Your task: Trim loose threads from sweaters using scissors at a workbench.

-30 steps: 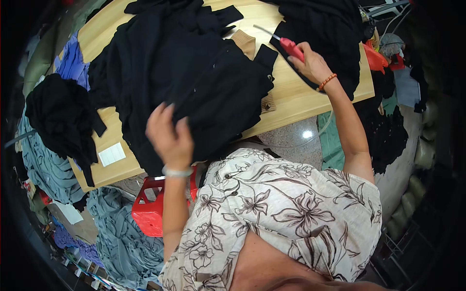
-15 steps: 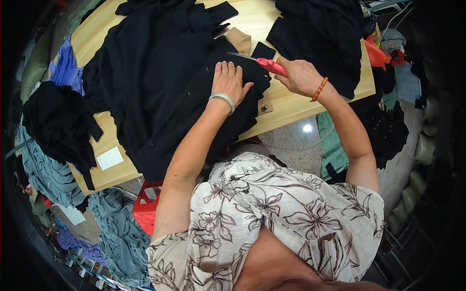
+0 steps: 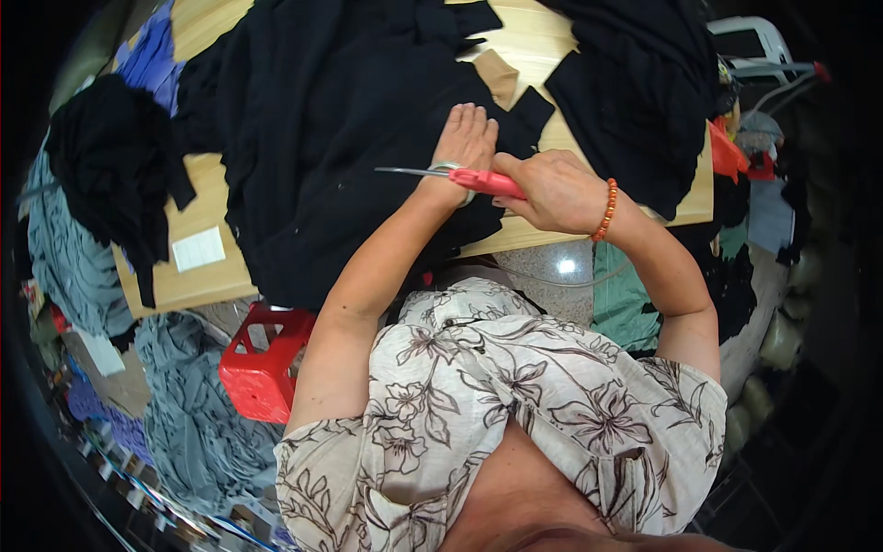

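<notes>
Two hands on black fabric: left hand flat, right hand fingers clamped on red-handled scissors.

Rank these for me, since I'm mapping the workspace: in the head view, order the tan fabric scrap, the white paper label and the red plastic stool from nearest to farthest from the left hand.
1. Tan fabric scrap: on the table just beyond the left hand.
2. White paper label: far left on the wooden table.
3. Red plastic stool: on the floor, lower left.
</notes>
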A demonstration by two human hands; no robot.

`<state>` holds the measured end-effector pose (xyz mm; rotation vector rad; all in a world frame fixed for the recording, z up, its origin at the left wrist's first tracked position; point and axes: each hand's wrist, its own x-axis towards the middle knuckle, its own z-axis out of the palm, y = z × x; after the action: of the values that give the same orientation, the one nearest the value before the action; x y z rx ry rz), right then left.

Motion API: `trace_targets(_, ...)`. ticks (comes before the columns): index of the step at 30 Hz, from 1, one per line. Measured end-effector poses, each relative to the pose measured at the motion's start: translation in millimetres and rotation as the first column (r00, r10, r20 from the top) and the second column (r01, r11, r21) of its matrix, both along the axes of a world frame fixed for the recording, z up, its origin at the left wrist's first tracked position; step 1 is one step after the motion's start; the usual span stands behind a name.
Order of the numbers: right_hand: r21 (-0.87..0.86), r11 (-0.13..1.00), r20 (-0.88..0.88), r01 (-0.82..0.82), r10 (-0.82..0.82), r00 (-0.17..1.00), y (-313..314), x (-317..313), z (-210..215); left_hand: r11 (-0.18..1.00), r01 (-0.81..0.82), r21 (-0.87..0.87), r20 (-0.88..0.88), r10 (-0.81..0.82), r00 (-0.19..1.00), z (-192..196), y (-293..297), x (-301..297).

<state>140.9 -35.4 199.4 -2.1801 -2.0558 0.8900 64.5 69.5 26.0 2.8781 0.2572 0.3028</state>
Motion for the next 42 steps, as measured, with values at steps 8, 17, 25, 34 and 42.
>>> trace_targets(8, -0.012, 1.0, 0.056, 0.007, -0.007, 0.998, -4.1, 3.3, 12.6, 0.966, -0.197, -0.168, 0.088, 0.213, 0.973, 33.1, -11.7, -94.5)
trace_targets(17, -0.057, 0.99, 0.056, -0.131, 0.134, 0.989, 30.3, -19.6, 7.2, 0.796, -0.596, -0.108, 0.099, 0.605, 0.79, 2.2, 9.7, -212.7)
trace_targets(25, 0.01, 0.942, 0.001, -0.336, 0.336, 0.942, 62.8, -80.2, -20.8, 0.67, -0.742, -0.002, 0.044, 0.741, 0.67, -3.4, 10.5, -264.1)
trace_targets(34, 0.077, 0.946, 0.003, -0.315, 0.316, 0.949, 62.9, -95.7, -21.6, 0.465, -0.733, -0.496, 0.116, 0.872, 0.475, -31.0, 12.4, -311.9)
trace_targets(42, 0.095, 0.931, -0.137, -0.353, 0.363, 0.922, 61.5, -103.3, -22.2, 0.428, -0.751, -0.503, 0.061, 0.884, 0.464, -38.0, 27.7, -332.2)
